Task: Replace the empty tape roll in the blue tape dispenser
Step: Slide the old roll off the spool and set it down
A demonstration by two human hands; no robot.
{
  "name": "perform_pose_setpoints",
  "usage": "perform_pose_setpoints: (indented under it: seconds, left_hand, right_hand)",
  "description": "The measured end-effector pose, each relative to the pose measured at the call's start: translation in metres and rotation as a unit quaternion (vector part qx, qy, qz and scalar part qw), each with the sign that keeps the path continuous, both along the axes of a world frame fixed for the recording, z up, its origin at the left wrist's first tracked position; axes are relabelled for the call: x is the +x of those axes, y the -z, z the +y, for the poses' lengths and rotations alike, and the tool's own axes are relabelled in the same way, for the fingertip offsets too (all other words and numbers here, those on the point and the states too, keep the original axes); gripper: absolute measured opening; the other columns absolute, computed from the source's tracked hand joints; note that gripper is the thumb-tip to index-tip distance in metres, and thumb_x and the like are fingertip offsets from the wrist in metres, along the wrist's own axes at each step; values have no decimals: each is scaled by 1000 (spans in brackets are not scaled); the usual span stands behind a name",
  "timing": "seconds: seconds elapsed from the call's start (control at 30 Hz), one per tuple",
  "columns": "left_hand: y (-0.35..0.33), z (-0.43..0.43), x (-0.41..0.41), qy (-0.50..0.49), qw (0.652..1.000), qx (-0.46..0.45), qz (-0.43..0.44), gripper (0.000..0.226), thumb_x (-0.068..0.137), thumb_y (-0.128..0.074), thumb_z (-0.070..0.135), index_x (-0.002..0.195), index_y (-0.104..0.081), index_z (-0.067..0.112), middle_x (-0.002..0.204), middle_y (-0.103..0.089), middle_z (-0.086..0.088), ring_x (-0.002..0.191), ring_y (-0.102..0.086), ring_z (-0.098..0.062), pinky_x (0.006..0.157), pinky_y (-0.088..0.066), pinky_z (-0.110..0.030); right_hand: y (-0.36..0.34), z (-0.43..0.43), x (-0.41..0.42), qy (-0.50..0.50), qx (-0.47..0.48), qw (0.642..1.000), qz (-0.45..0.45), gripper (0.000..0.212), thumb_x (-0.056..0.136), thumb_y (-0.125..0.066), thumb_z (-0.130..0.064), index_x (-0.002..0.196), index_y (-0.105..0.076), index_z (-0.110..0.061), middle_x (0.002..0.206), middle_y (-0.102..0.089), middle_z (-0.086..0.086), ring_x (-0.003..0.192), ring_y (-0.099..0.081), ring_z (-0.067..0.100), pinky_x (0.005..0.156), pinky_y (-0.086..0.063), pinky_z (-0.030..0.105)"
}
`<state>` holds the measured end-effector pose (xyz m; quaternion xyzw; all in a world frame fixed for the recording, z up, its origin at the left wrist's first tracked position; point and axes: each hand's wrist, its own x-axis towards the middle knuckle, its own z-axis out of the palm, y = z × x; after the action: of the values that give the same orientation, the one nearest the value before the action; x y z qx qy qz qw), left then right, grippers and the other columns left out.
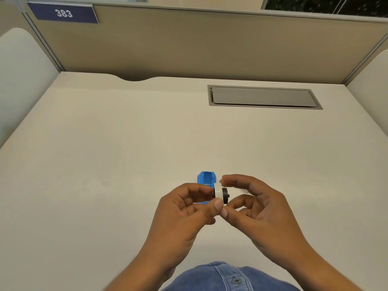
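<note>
The small blue tape dispenser [206, 178] lies on the pale desk [105, 164] just beyond my fingers; its near end is hidden behind my left hand. Between both hands I hold a white tape roll [218, 192] sitting on a black spindle hub [225, 195]. My left hand [184, 208] pinches the roll from the left with thumb and fingers. My right hand [256, 206] meets it from the right, its thumb tip beside my left thumb under the roll and its index finger curled over the top. I cannot tell which hand bears the weight.
A grey cable hatch [264, 97] is set into the desk at the back right. Beige partition walls [189, 43] close the desk on three sides, with a blue "383" sign [63, 13] at top left. My denim shirt [226, 278] shows at the bottom edge.
</note>
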<state>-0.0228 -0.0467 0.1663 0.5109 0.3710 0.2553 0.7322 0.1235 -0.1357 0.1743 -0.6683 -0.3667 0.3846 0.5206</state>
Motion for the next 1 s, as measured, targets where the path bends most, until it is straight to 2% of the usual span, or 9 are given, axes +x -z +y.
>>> perform_pose_setpoints:
  seconds: [0.13,0.23,0.3,0.37,0.47,0.63,0.77,0.9,1.0]
  left_hand:
    - [0,0,-1,-2,1000,-5,-3,21,70,-84,37,87,-75,28,85,-79,-5,81,-75,-19,65,-58,-22]
    - [-1,0,-3,-10,1000,-17,-12,19,75,-78,40,88,-76,26,86,-80,-6,82,-76,-21,65,-58,-22]
    - [0,0,-3,-12,1000,-19,-10,18,77,-70,37,89,-76,25,88,-80,-5,81,-76,-22,65,-58,-22]
    - [1,-1,-4,-5,1000,-11,-2,9,86,-68,25,90,-76,24,89,-80,-5,81,-76,-22,65,-58,-22]
    - [3,-2,-5,0,1000,5,9,13,89,-68,14,91,-77,23,88,-80,-4,80,-76,-20,64,-58,-21]
    - [6,-2,-6,9,999,25,20,13,78,-73,30,89,-77,25,90,-80,-1,83,-75,-19,66,-58,-22]
    - [10,-3,-7,15,997,52,54,18,74,-72,41,84,-78,26,87,-79,3,83,-73,-20,75,-60,-36]
    - [11,-3,-6,14,996,59,69,7,82,-73,31,86,-77,27,88,-78,3,85,-69,-25,80,-58,-42]
    - [10,-2,-6,16,996,64,65,5,84,-72,27,86,-77,27,91,-78,3,87,-66,-29,80,-56,-43]
  right_hand:
    - [0,1,-1,-1,2,1000,-12,41,63,-84,-47,102,-71,-38,89,-75,-3,68,-67,30,57,-56,28]
    - [3,0,0,0,11,1000,-3,35,66,-84,-28,98,-70,-35,92,-74,-4,70,-69,19,59,-57,26]
    - [4,-1,0,2,13,1000,2,34,66,-84,-24,95,-70,-34,90,-74,-3,71,-69,17,59,-55,25]
    - [5,-1,-1,3,14,1000,-1,33,65,-84,-25,94,-70,-34,90,-74,-3,72,-70,17,60,-56,25]
    - [5,-2,-3,3,19,1000,-16,34,64,-84,-32,95,-69,-34,95,-74,-4,74,-70,16,61,-56,25]
    - [5,-3,-3,2,29,999,-27,35,63,-82,-39,94,-69,-32,97,-73,-8,74,-68,15,61,-55,26]
    - [7,-5,-4,-2,29,999,-26,33,64,-82,-35,94,-69,-26,96,-72,-10,73,-68,17,61,-55,28]
    - [9,-6,-4,-3,28,999,-30,35,65,-81,-33,96,-68,-23,95,-71,-10,73,-67,19,61,-55,28]
    - [9,-7,-4,0,33,999,-28,31,64,-80,-33,89,-64,-26,98,-70,-9,71,-66,17,60,-53,26]
